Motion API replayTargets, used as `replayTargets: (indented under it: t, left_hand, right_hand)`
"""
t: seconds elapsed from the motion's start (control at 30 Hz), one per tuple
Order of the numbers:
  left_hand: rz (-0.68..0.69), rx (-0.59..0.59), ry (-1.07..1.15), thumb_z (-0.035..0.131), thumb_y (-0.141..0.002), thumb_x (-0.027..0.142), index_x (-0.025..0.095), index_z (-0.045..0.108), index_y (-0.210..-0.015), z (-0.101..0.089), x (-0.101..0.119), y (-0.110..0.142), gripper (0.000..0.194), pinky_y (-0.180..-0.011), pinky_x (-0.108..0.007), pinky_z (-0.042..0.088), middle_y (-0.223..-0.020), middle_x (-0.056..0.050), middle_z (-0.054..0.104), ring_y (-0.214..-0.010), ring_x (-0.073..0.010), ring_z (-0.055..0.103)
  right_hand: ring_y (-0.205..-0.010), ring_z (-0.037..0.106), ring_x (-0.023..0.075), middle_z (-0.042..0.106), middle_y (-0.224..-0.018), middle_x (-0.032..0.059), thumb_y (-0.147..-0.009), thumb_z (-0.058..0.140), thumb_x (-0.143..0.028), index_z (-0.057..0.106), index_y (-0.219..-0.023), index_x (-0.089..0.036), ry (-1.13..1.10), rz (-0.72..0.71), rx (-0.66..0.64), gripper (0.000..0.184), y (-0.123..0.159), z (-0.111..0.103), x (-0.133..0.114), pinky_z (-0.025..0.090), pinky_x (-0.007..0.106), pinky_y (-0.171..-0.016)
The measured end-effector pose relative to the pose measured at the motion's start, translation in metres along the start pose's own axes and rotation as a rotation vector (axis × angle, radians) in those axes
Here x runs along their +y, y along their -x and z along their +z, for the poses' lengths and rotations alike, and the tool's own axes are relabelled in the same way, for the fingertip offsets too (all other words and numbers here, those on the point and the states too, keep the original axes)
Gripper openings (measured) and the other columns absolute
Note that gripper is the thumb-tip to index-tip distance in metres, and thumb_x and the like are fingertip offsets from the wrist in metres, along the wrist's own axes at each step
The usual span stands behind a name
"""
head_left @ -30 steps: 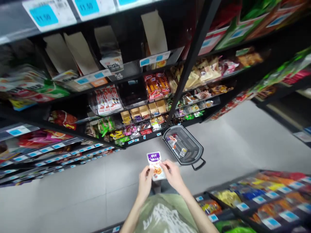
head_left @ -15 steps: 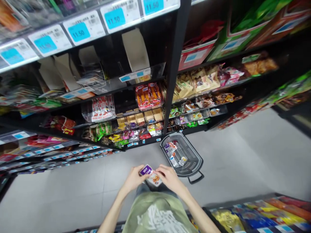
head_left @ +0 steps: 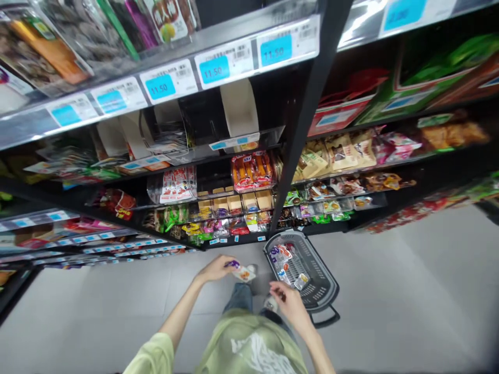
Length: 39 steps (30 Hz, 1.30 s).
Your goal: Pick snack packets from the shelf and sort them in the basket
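My left hand (head_left: 217, 269) is closed on one end of a snack packet (head_left: 244, 273), white and purple with a picture of food on it. The packet hangs over the floor in front of my legs. To the right, my right hand (head_left: 289, 304) is apart from the packet, its fingers loosely bent, with nothing plainly visible in them. Just beyond it a dark grey shopping basket (head_left: 317, 265) stands on the floor by the shelf. Several small packets (head_left: 284, 254) lie in the basket, mostly at its far left end. The basket's handle (head_left: 325, 318) is folded out toward me.
A black shelf post (head_left: 300, 130) rises behind the basket. Shelves of bagged snacks stretch to both sides, including red-and-orange packs (head_left: 253, 169) and cream bags (head_left: 343, 150). A price-label rail (head_left: 167, 85) juts out above. Grey tile floor (head_left: 128, 296) lies below.
My right hand has let go of the packet and moved right, toward the basket. My left hand keeps the packet, now farther forward. The view has shifted, and more of my legs shows.
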<state>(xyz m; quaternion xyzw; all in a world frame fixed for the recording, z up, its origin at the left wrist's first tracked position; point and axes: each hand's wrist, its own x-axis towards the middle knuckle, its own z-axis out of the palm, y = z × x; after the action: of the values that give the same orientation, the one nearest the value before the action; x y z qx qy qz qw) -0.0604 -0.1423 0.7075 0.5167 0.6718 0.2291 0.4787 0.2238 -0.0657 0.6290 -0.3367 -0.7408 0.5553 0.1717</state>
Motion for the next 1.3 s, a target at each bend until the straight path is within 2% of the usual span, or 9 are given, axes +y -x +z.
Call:
replayTargets:
  t: [0.2,0.27,0.37,0.5,0.6,0.7,0.8,1.07,1.3]
  left_hand:
    - [-0.023,0.326,-0.377,0.037,-0.092,0.019,0.021,0.063,-0.121,-0.112,-0.044,-0.046,0.039,-0.098,-0.030,0.042,-0.115,-0.004,0.068,-0.108,-0.0186,0.061]
    - [-0.010,0.391,-0.460,0.035,-0.091,0.014,0.021,0.059,-0.126,-0.138,-0.056,-0.068,0.043,-0.104,-0.029,0.038,-0.126,-0.004,0.062,-0.118,-0.0169,0.056]
    - [-0.073,0.421,-0.639,0.034,-0.090,0.009,0.023,0.054,-0.132,-0.162,-0.073,-0.104,0.048,-0.109,-0.026,0.034,-0.136,-0.002,0.055,-0.127,-0.0143,0.048]
    - [-0.207,0.368,-0.789,0.038,-0.088,0.007,0.025,0.053,-0.132,-0.173,-0.091,-0.149,0.050,-0.105,-0.034,0.039,-0.135,-0.007,0.054,-0.125,-0.0215,0.050]
    - [-0.265,0.297,-0.841,0.041,-0.084,0.005,0.023,0.057,-0.129,-0.177,-0.102,-0.175,0.050,-0.101,-0.040,0.041,-0.125,-0.014,0.062,-0.117,-0.0266,0.057]
    - [-0.326,0.209,-0.886,0.043,-0.084,0.009,0.022,0.062,-0.123,-0.184,-0.111,-0.195,0.045,-0.095,-0.040,0.045,-0.111,-0.016,0.068,-0.107,-0.0277,0.062]
    - [-0.350,0.114,-0.914,0.044,-0.085,0.016,0.023,0.064,-0.119,-0.190,-0.116,-0.212,0.040,-0.090,-0.037,0.047,-0.110,-0.015,0.069,-0.105,-0.0268,0.063]
    - [-0.324,-0.070,-0.932,0.043,-0.088,0.031,0.019,0.061,-0.121,-0.202,-0.125,-0.232,0.039,-0.086,-0.031,0.047,-0.113,-0.013,0.068,-0.104,-0.0241,0.063]
    - [-0.242,-0.100,-0.926,0.046,-0.086,0.028,0.021,0.063,-0.115,-0.210,-0.115,-0.239,0.034,-0.090,-0.028,0.046,-0.117,-0.007,0.067,-0.105,-0.0199,0.062]
  right_hand:
    - [-0.086,0.068,0.0254,0.071,-0.100,0.0127,-0.091,0.043,-0.038,0.068,-0.102,-0.018,0.190,0.025,0.077,0.034,-0.023,-0.016,0.013,0.052,0.035,-0.079]
    - [-0.086,0.068,0.0261,0.071,-0.102,0.0144,-0.092,0.041,-0.040,0.068,-0.104,-0.016,0.245,0.058,0.114,0.038,-0.032,-0.016,0.013,0.052,0.035,-0.078]
    - [-0.088,0.068,0.0270,0.070,-0.106,0.0158,-0.092,0.039,-0.041,0.067,-0.105,-0.015,0.288,0.129,0.160,0.041,-0.044,-0.008,0.011,0.051,0.035,-0.079]
    - [-0.091,0.067,0.0268,0.070,-0.103,0.0149,-0.092,0.038,-0.042,0.066,-0.103,-0.016,0.278,0.231,0.192,0.039,-0.055,0.015,0.005,0.050,0.035,-0.082]
    - [-0.082,0.068,0.0249,0.071,-0.097,0.0137,-0.092,0.038,-0.043,0.066,-0.102,-0.017,0.227,0.309,0.208,0.040,-0.056,0.036,0.001,0.051,0.033,-0.076]
    - [-0.074,0.067,0.0232,0.072,-0.093,0.0120,-0.092,0.038,-0.044,0.066,-0.103,-0.017,0.169,0.376,0.241,0.041,-0.053,0.054,0.001,0.051,0.031,-0.069]
    - [-0.070,0.066,0.0227,0.071,-0.089,0.0108,-0.091,0.037,-0.045,0.065,-0.105,-0.017,0.140,0.428,0.281,0.042,-0.050,0.067,0.004,0.050,0.031,-0.067]
    - [-0.074,0.066,0.0236,0.070,-0.092,0.0117,-0.090,0.036,-0.044,0.063,-0.106,-0.017,0.136,0.474,0.327,0.042,-0.062,0.080,0.000,0.049,0.033,-0.070]
    - [-0.077,0.065,0.0233,0.070,-0.096,0.0110,-0.090,0.036,-0.040,0.065,-0.105,-0.018,0.158,0.479,0.320,0.039,-0.070,0.087,-0.008,0.048,0.033,-0.072]
